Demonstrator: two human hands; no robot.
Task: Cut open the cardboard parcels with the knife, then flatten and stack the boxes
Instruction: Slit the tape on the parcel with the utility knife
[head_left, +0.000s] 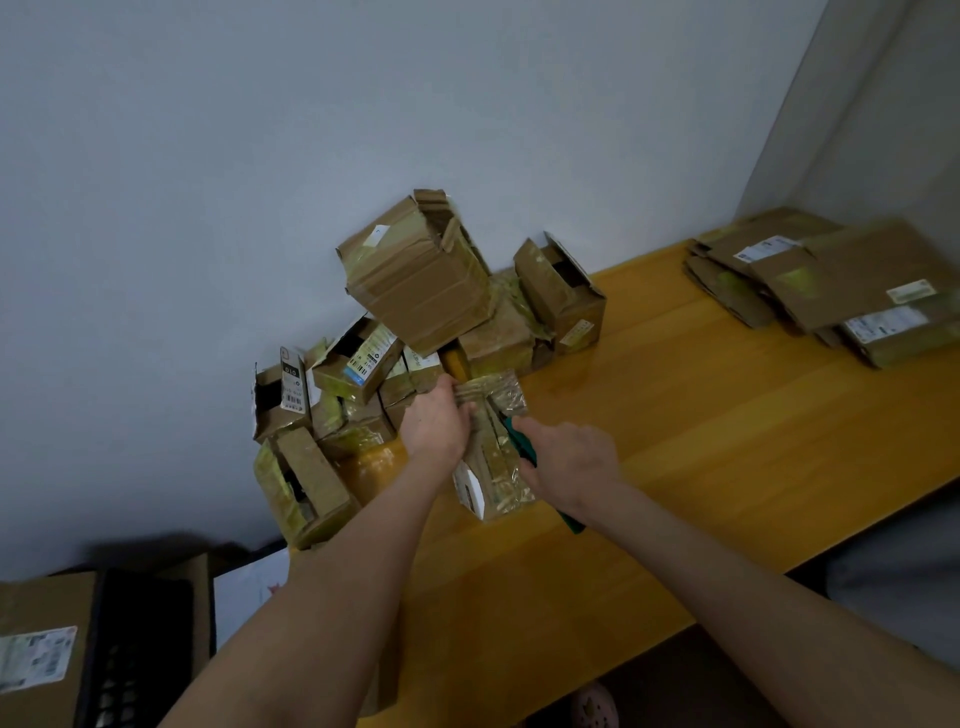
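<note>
A small cardboard parcel (493, 457) wrapped in shiny tape stands on the yellow wooden table (701, 415). My left hand (434, 423) grips its upper left side. My right hand (569, 460) holds a green-handled knife (519, 439) against the parcel's right side; the blade is hidden. Behind it, a heap of taped parcels (415, 291) leans against the wall, several with torn-open ends. A stack of flattened boxes (841, 286) lies at the table's far right.
A large cardboard box (41, 654) with a label and a dark crate (135, 649) stand on the floor at the lower left. The wall runs behind the table, with a corner at the right. The table's front edge runs diagonally at the lower right.
</note>
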